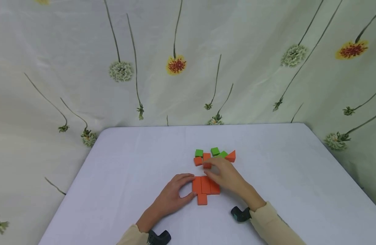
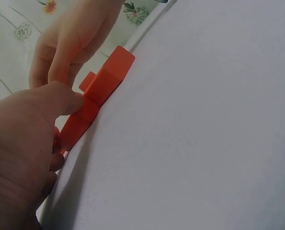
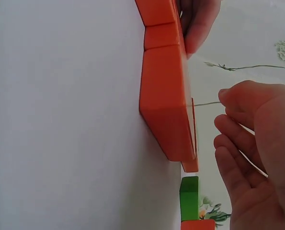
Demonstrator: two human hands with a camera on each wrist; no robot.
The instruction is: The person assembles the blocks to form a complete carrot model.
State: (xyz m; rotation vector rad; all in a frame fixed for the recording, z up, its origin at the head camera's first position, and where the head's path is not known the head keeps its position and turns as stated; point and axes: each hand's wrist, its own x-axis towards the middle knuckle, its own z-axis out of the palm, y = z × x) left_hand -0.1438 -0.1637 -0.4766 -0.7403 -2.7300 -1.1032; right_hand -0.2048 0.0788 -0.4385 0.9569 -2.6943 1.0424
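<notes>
Several flat orange blocks (image 1: pixel 206 185) lie together on the table, with a small orange block (image 1: pixel 202 199) against their near side. My left hand (image 1: pixel 175 194) holds the left end of this group, its thumb at the near corner and its index finger at the far corner. The left wrist view shows that thumb on the orange side (image 2: pixel 87 111). Just beyond the group, my right hand (image 1: pixel 226 173) hovers with loosely bent fingers beside a loose upright orange block (image 1: pixel 207 156), partly covering it. In the right wrist view its fingers (image 3: pixel 238 141) hold nothing visible.
Behind the group are a small orange cube (image 1: pixel 198 161), green blocks (image 1: pixel 199 153), (image 1: pixel 215 151) and an orange triangular block (image 1: pixel 231 157). A white cloth covers the table (image 1: pixel 129 163). A flower-patterned curtain (image 1: pixel 236 41) hangs behind it.
</notes>
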